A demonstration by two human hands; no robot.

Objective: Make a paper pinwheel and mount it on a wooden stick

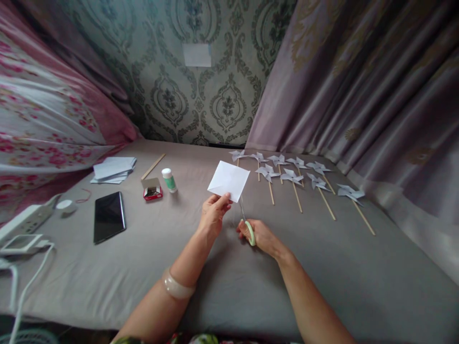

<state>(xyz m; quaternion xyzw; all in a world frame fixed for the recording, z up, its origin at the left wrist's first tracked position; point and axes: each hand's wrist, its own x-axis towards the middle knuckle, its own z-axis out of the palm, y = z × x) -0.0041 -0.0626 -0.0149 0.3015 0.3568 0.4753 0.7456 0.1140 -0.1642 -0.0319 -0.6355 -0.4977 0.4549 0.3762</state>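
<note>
1. Nearest is a pale bangle on the left arm.
2. The left hand pinches a white paper square, up above the gray cloth.
3. The right hand grips the scissors near it.
4. A little red box is open, with tiny dark things inside.
5. The white bottle beside it has its cap on.

See pinwheels right of the glue stick, a small box just left, a phone farther left and in front, stacked paper left and behind.
</note>
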